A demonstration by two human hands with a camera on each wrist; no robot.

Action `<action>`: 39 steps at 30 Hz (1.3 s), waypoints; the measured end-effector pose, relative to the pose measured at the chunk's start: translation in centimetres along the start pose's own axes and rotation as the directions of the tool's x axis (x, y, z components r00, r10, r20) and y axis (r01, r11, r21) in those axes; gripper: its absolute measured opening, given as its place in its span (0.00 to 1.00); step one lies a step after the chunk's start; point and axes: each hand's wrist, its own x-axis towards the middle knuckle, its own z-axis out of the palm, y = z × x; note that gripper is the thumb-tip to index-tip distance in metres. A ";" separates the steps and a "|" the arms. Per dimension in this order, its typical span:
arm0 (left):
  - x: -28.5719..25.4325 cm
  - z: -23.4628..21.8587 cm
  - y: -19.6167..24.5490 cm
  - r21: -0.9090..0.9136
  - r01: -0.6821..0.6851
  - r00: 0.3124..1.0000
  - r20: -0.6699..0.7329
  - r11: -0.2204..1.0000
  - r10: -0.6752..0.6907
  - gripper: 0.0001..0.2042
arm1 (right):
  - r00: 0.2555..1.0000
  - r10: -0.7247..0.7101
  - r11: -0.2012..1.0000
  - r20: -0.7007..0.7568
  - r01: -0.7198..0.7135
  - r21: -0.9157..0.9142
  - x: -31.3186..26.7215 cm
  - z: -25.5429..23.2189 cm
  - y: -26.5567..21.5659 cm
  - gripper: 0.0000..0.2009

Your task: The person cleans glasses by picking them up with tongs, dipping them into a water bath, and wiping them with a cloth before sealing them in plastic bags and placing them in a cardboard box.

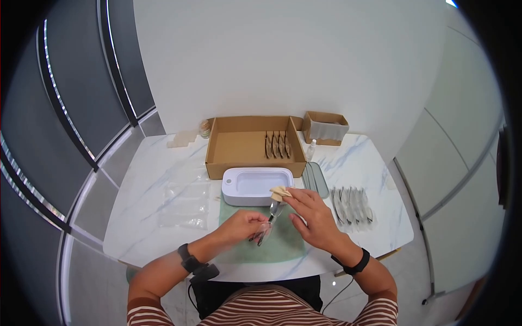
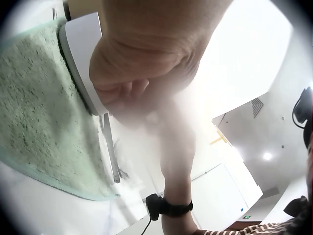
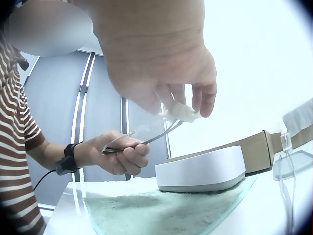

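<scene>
A pair of eyeglasses (image 1: pixel 274 207) is held by my left hand (image 1: pixel 246 225), its thin temples extending past the fingers in the head view. My right hand (image 1: pixel 316 221) pinches a folded beige cloth (image 1: pixel 280 192) against the far end of the glasses. In the right wrist view the cloth (image 3: pixel 182 113) sits between thumb and fingertips and covers part of the frame. Just behind the hands is a white ultrasonic cleaner (image 1: pixel 251 200) with an open basin. Beneath them lies a green mat (image 1: pixel 283 247). The left wrist view shows mostly the left hand's underside (image 2: pixel 146 63).
Behind the cleaner, a cardboard box (image 1: pixel 234 144) has several glasses standing in its right half. More glasses in clear sleeves (image 1: pixel 352 205) lie at the right. Flat clear bags (image 1: pixel 186 205) are at the left. A spray bottle (image 1: pixel 311 149), grey-green lid (image 1: pixel 317 179) and smaller box (image 1: pixel 325 130) stand back right.
</scene>
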 end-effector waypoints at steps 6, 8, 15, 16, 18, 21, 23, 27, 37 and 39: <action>0.1 0.7 1.1 -0.097 -0.027 0.994 -0.110 0.995 0.016 0.08 | 0.991 -0.117 0.990 0.068 0.122 -0.073 0.1 0.3 -1.3 0.24; 0.3 0.4 1.3 -0.089 -0.030 0.994 -0.109 0.996 0.020 0.07 | 0.978 -0.176 0.981 0.110 0.184 -0.066 0.0 0.5 -2.0 0.24; 1.1 -0.4 0.6 -0.215 -0.013 0.979 -0.200 0.976 -0.031 0.10 | 0.945 -0.293 0.951 0.142 0.304 -0.057 -0.6 0.6 -3.4 0.22; 0.9 -0.4 1.0 -0.216 -0.014 0.979 -0.201 0.976 -0.031 0.10 | 0.934 -0.324 0.941 0.153 0.335 -0.052 -0.8 0.8 -3.7 0.21; 0.5 -0.4 2.0 -0.222 0.008 0.980 -0.192 0.975 -0.051 0.11 | 0.920 -0.356 0.929 0.163 0.368 -0.048 -0.8 0.9 -4.0 0.20; 0.9 -0.9 1.1 -0.307 -0.032 0.983 -0.184 0.951 -0.026 0.10 | 0.924 -0.354 0.929 0.144 0.365 -0.060 -0.8 0.9 -4.2 0.19; 1.0 -1.1 0.9 -0.301 -0.025 0.981 -0.192 0.953 -0.035 0.10 | 0.912 -0.380 0.917 0.153 0.393 -0.071 -0.9 0.9 -4.2 0.19; 0.6 -0.6 1.5 -0.217 -0.037 0.987 -0.161 0.975 0.002 0.09 | 0.896 -0.414 0.897 0.163 0.432 -0.095 -0.7 0.7 -4.1 0.20; -0.6 -1.2 1.7 -0.147 -0.009 0.998 -0.063 0.989 0.000 0.08 | 0.993 -0.019 1.000 -0.117 0.019 -0.004 1.8 -1.8 -0.7 0.17; -0.9 -2.2 2.1 -0.094 -0.035 0.996 -0.087 0.995 0.027 0.09 | 0.999 0.012 0.999 -0.039 -0.010 0.034 1.0 -1.4 -0.1 0.16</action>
